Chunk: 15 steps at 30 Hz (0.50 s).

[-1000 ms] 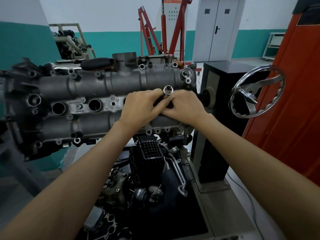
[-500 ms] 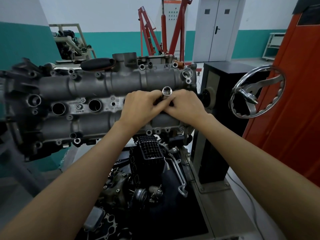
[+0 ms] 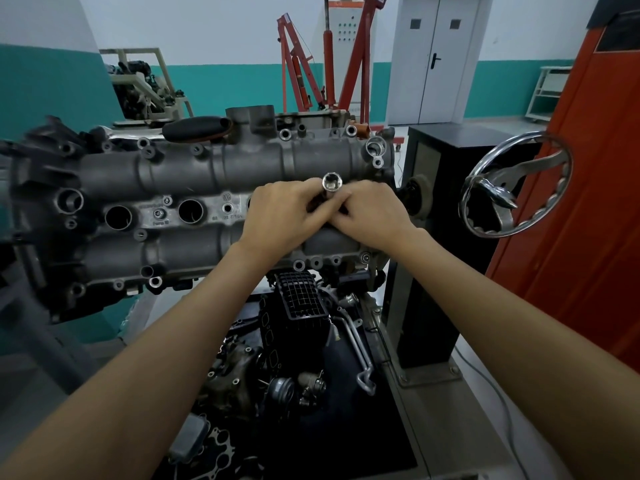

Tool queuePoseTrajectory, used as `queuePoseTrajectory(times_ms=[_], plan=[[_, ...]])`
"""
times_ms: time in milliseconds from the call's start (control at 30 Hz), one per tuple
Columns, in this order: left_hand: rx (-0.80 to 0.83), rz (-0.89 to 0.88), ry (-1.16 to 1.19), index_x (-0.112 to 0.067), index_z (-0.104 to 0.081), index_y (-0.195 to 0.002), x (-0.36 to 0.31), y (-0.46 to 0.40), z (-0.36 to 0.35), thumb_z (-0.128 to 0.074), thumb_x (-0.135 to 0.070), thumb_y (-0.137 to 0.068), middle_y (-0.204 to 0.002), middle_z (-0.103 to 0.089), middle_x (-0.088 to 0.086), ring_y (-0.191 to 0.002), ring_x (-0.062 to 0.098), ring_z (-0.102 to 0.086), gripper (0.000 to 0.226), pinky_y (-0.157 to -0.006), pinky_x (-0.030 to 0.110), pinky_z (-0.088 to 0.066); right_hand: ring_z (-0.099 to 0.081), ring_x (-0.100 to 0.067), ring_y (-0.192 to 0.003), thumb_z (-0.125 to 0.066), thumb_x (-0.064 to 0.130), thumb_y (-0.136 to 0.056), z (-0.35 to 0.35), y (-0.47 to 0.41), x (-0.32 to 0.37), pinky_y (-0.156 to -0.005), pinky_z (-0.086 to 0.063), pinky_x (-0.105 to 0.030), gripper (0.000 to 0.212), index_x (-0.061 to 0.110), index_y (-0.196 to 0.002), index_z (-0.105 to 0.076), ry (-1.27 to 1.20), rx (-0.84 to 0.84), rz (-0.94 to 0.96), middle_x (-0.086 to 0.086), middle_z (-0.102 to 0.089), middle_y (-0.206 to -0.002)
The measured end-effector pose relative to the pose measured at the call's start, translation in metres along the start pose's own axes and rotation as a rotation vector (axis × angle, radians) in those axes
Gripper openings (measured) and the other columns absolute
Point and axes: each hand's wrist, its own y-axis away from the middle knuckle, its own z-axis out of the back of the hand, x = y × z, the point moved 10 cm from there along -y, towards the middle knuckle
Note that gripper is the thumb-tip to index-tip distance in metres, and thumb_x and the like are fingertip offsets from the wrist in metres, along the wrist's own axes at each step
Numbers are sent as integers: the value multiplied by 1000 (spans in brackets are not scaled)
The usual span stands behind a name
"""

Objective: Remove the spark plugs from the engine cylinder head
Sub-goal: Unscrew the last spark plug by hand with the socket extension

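White walls banded in teal are enclosing the workshop, with a grey double door standing at the back. A red engine hoist is standing before it, and an orange cabinet is filling the right side.

Two bare forearms enter from the lower corners. Left hand and right hand: no gloves, rings, watch or wristband. No sleeve reaches the visible part of either arm. The fingers are slender, with short, unpainted nails where visible.
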Motion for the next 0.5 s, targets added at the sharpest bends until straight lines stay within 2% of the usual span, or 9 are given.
queuePoseTrajectory(times_ms=[67, 133, 200, 267, 333, 400, 500], plan=[[31, -4, -4, -8, -57, -75, -2, 0, -3, -35, -52, -87, -62, -58, 2, -54, 22, -54, 51, -45, 36, -39, -56, -26, -62, -44, 33, -82, -1, 1, 2, -54, -31, -28, 23, 15, -72, -53, -8, 15, 14, -3, -56, -64], [23, -3, 24, -9, -50, -79, -3, 0, -2, -37, -45, -85, -66, -54, -2, -55, 24, -53, 39, -45, 35, -40, -57, -25, -63, -45, 32, -83, -4, 1, 4, -53, -36, -30, 18, 15, -76, -44, 8, 46, 16, 3, -49, -66], [7, -12, 28, -12, -50, -78, -5, 0, 0, -42, -37, -85, -65, -50, -5, -53, 26, -53, 27, -45, 28, -32, -58, -25, -65, -47, 34, -84, -6, 0, 1, -54, -40, -31, 25, 10, -88, -48, 16, 50, -1, 2, -56, -70], [-7, -6, 5, -11, -57, -73, -2, 0, 0, -44, -38, -87, -59, -54, -1, -50, 25, -54, 32, -47, 25, -27, -59, -24, -66, -45, 41, -82, -6, -2, -1, -55, -39, -30, 35, 10, -97, -52, 24, 37, -14, -2, -62, -73], [-6, 15, -21, -9, -59, -65, 2, 0, 0, -41, -47, -88, -51, -55, 3, -47, 25, -54, 48, -46, 26, -27, -60, -24, -69, -47, 42, -84, -6, -2, -2, -56, -34, -29, 33, 12, -90, -58, 42, 26, -11, -4, -65, -74], [3, 19, -22, -8, -59, -64, 3, 0, 0, -37, -54, -87, -51, -55, 4, -48, 24, -53, 55, -44, 29, -30, -59, -26, -68, -51, 36, -87, -3, -1, -2, -56, -31, -28, 26, 13, -82, -61, 12, 6, -7, -5, -65, -72], [1, -25, -9, -9, -55, -74, -3, 0, 0, -38, -50, -88, -61, -56, 0, -51, 18, -52, 47, -42, 32, -37, -52, -21, -58, -47, 31, -84, -2, 2, 3, -52, -32, -28, 16, 18, -74, -46, -31, 11, 21, 4, -49, -61]])
